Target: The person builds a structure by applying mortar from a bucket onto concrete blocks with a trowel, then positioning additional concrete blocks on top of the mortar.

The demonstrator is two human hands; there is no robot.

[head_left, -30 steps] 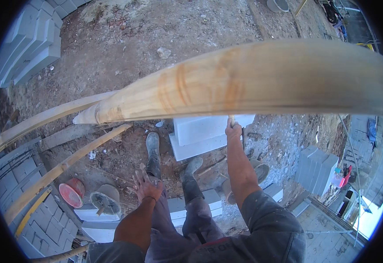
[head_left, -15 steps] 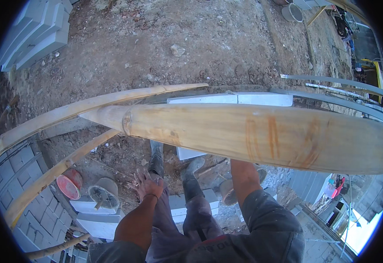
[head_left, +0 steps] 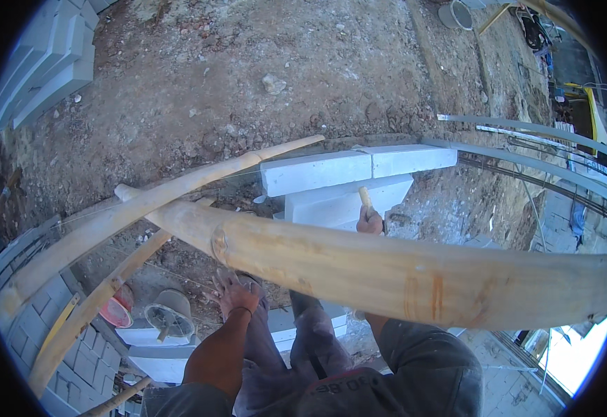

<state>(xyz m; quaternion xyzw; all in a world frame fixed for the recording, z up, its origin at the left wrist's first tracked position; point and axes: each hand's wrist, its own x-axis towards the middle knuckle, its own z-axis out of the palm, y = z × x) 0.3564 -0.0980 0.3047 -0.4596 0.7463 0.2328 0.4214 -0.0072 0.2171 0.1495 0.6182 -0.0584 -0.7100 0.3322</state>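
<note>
Beyond an obstructing bamboo pole [head_left: 359, 267], right hand [head_left: 370, 222] grips a handle [head_left: 365, 197] near white blocks [head_left: 317, 174]; left hand [head_left: 238, 293] splays.

Looks like a building site, judging by bare, stony ground [head_left: 213, 90] across the far side, white blocks [head_left: 356, 167] set end to end mid-scene, stacked blocks [head_left: 56, 66] far left, crossing bamboo poles [head_left: 380, 267] and a grey bucket [head_left: 169, 309] near left.

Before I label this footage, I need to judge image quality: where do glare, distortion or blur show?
Head view: a white patch at lower right is blown out; grey bars bow near the right rim, picture corners are black; the nearest bamboo pole looks slightly soft, the right hand readable.
</note>
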